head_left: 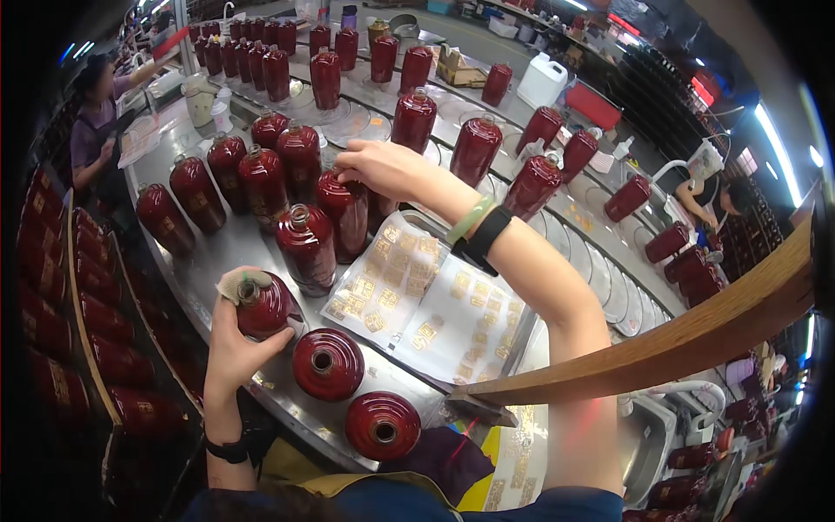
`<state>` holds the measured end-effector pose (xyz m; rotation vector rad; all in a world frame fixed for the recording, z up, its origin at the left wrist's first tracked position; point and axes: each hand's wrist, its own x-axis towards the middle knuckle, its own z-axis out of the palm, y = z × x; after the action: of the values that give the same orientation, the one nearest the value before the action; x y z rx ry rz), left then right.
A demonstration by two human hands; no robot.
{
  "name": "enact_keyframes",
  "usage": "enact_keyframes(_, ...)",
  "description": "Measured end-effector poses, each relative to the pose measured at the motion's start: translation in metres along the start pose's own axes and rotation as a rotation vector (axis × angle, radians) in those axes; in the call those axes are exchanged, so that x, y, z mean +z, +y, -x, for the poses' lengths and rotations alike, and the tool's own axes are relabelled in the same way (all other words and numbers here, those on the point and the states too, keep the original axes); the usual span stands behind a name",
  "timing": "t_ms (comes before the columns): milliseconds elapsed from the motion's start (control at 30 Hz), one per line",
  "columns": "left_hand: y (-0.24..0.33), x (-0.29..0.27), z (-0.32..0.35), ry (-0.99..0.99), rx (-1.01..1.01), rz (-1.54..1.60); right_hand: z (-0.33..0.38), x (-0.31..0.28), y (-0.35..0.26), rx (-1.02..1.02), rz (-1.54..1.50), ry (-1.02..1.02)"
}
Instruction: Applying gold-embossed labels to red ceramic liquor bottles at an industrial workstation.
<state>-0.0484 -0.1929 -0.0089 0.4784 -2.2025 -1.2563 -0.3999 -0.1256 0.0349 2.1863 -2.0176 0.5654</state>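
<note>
My left hand [228, 350] grips a glossy dark red glass bottle [271, 311] near the front edge of the metal table, thumb on its side. A beige cloth [233, 285] lies between that hand and the bottle's shoulder. Farther off, my right hand [379, 165] reaches over a group of similar bottles, its fingers closed around the top of one red bottle [343, 217]. Another red bottle [306, 248] stands just in front of that one. Two more, a red bottle [329, 370] and a nearer red bottle [383, 428], stand close to my body, open necks up.
Sheets of gold decals [383, 277] lie right of the bottles. A wooden bar [661, 335] crosses under my right arm's side. Beyond runs a line of round plates with bottles [477, 150]. Racked bottles [96, 304] fill the left. One person [94, 130] is far left, another [722, 204] far right.
</note>
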Motion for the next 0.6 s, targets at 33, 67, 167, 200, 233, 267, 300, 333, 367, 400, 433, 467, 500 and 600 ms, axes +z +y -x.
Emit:
enact_keyframes(33, 0.001, 0.001, -0.001, 0.015, -0.008, -0.009, -0.003, -0.003, 0.0, 0.017, 0.036, -0.039)
enact_keyframes(67, 0.003, 0.001, 0.0, 0.03, -0.018, -0.02, -0.006, -0.007, -0.003, 0.032, 0.07, -0.078)
enact_keyframes(167, -0.001, 0.001, -0.003, 0.009, 0.043, -0.06, -0.017, -0.023, 0.0, 0.113, 0.079, -0.231)
enact_keyframes(200, -0.001, 0.002, -0.004, 0.002, 0.076, -0.081, -0.016, -0.028, 0.001, 0.156, 0.018, -0.305)
enact_keyframes(233, -0.002, 0.002, -0.003, -0.007, 0.083, -0.08, -0.014, -0.039, -0.008, 0.149, -0.04, -0.271)
enact_keyframes(267, -0.002, 0.002, -0.002, 0.004, 0.078, -0.086, -0.01, -0.039, -0.006, 0.16, -0.034, -0.264)
enact_keyframes(300, -0.003, 0.001, -0.001, 0.013, 0.075, -0.089, -0.006, -0.039, -0.003, 0.107, -0.138, -0.205)
enact_keyframes(333, -0.003, 0.0, 0.004, 0.006, 0.078, -0.083, -0.002, -0.04, -0.007, 0.051, -0.247, -0.153)
enact_keyframes(367, -0.004, -0.001, 0.009, 0.04, 0.083, -0.091, 0.003, -0.042, -0.011, 0.044, -0.261, -0.1)
enact_keyframes(400, -0.006, -0.003, 0.014, 0.073, 0.088, -0.095, 0.01, -0.046, -0.015, 0.057, -0.252, -0.103)
enact_keyframes(433, -0.018, -0.006, 0.017, 0.069, 0.029, 0.002, 0.018, -0.05, -0.02, 0.064, -0.281, -0.064)
enact_keyframes(467, -0.018, 0.002, 0.008, 0.012, 0.043, 0.006, 0.048, -0.058, -0.009, 0.108, -0.317, 0.005)
enact_keyframes(500, -0.016, 0.01, 0.001, 0.017, 0.07, -0.097, 0.082, -0.065, -0.004, 0.227, -0.292, 0.007)
enact_keyframes(600, -0.028, 0.017, -0.001, 0.025, 0.088, 0.047, 0.16, -0.092, -0.041, 0.465, -0.258, -0.018)
